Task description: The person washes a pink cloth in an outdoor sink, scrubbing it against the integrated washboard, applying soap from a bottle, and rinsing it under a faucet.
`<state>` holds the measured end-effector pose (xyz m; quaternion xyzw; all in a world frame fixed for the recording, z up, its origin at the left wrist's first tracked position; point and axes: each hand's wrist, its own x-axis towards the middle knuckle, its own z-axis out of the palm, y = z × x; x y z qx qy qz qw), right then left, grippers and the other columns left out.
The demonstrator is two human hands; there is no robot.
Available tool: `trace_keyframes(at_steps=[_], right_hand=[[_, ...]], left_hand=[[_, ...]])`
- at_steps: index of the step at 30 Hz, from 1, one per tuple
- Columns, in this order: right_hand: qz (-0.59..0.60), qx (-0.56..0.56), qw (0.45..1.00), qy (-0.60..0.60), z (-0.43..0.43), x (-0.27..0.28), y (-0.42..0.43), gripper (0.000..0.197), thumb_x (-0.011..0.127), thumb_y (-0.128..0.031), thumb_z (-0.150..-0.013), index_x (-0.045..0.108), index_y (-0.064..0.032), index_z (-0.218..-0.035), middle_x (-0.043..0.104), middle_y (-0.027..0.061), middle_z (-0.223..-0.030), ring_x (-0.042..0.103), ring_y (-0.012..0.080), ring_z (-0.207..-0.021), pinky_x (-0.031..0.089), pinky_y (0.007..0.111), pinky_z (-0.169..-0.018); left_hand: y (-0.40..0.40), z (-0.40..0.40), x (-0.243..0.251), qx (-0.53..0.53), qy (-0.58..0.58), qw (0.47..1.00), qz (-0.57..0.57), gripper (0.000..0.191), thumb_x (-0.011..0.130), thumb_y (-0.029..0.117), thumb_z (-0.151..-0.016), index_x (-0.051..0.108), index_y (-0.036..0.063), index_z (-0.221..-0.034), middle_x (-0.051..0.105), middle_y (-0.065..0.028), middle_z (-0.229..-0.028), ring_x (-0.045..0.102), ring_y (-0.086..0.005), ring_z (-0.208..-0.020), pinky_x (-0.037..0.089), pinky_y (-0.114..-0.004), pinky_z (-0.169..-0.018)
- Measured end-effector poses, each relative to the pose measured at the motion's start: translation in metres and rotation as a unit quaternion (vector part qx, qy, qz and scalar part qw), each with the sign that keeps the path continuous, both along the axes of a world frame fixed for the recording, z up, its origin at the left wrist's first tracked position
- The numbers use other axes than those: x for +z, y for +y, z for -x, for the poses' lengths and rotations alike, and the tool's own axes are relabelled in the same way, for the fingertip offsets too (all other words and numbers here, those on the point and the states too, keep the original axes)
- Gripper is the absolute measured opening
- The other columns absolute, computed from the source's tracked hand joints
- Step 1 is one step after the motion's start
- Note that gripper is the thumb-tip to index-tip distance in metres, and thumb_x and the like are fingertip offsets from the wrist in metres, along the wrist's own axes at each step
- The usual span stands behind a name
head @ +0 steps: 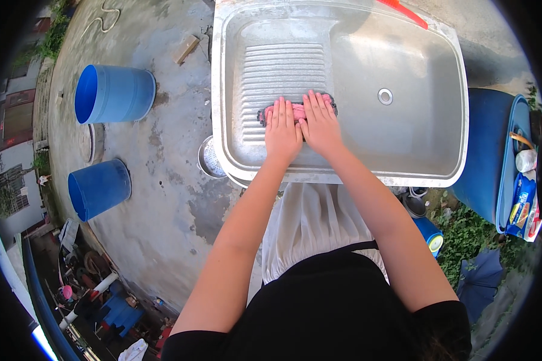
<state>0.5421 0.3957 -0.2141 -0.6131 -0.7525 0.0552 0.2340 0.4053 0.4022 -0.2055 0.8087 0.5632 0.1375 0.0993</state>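
Observation:
A bunched pink cloth with dark, frilly edging (298,110) lies across the ribbed washboard (283,63) of a pale wash sink (366,149). On the cloth's left part rests my left hand (283,135), its fingers stretched over the fabric and holding it down against the ribs. Close beside it, my right hand (321,124) presses on the right part in the same way. The two thumbs nearly meet. Fabric beneath the palms is hidden. Right of the washboard is the deeper basin with a round metal drain (385,96).
A red plastic object (408,14) sits on the sink's far rim. Beyond the left edge stand two blue barrels (122,94) (104,188) and a metal colander (211,158). A large blue drum (483,149) at right bears bottles and packets. A folded umbrella (478,280) lies near plants.

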Motion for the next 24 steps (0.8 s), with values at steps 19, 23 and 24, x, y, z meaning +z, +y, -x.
trace_keyframes(at_steps=[19, 23, 24], right_hand=[[0.045, -0.096, 0.989, -0.103, 0.004, -0.034, 0.136, 0.055, 0.034, -0.033, -0.097, 0.024, -0.0126, -0.148, 0.022, 0.0151, -0.153, 0.021, 0.0282, -0.141, 0.015, 0.050, -0.112], [0.088, -0.077, 0.987, -0.108, 0.004, -0.032, 0.144, 0.054, 0.033, -0.033, -0.098, 0.024, -0.0176, -0.148, 0.020, 0.0144, -0.154, 0.019, 0.0274, -0.142, 0.014, 0.053, -0.111], [0.094, -0.073, 0.987, -0.112, 0.003, -0.031, 0.145, 0.053, 0.033, -0.033, -0.098, 0.025, -0.0184, -0.148, 0.020, 0.0137, -0.154, 0.019, 0.0274, -0.142, 0.014, 0.053, -0.111]], left_hand=[[0.121, -0.023, -0.011, 0.124, -0.020, 0.991, 0.053, 0.059, 0.030, 0.033, -0.096, 0.026, -0.0007, -0.144, 0.015, -0.0200, -0.153, 0.011, -0.0301, -0.144, 0.009, -0.048, -0.114], [0.130, -0.022, -0.004, 0.133, -0.005, 0.987, 0.089, 0.058, 0.030, 0.034, -0.096, 0.027, 0.0031, -0.145, 0.013, -0.0203, -0.154, 0.009, -0.0300, -0.144, 0.008, -0.050, -0.114], [0.132, -0.024, -0.005, 0.135, -0.006, 0.987, 0.090, 0.058, 0.030, 0.034, -0.096, 0.027, 0.0031, -0.145, 0.013, -0.0203, -0.154, 0.009, -0.0300, -0.144, 0.008, -0.050, -0.114]])
